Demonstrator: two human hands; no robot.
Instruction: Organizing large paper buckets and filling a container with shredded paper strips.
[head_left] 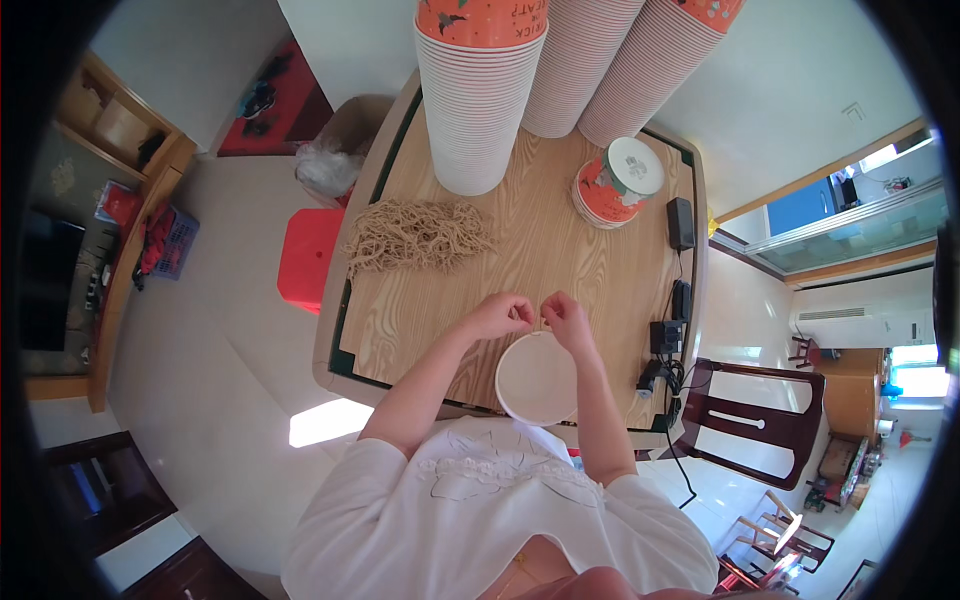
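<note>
Bucket [537,382], white-rimmed with a pale interior, lies just below the centre of the frame, its open mouth facing the camera at the near edge of a wood-grained table [560,262]. Left hand [503,316] and right hand [567,322] are near each other at the bucket's upper rim. The fingers of both are bent inward; whether the tips meet, or grip anything, cannot be told at this size. Twine [418,236], tan and loosely tangled, forms a heap left of and above the hands. A tall stack of nested buckets [468,118], white below a printed orange band, stands at the upper centre; two further stacks [580,68] [655,72] rise to its right. An orange printed tub [592,203] at the upper right touches a green-and-white container [636,167], which is tilted. Black power adapters [680,223] line the table's right side. A red stool [309,259] stands beyond its left edge.
</note>
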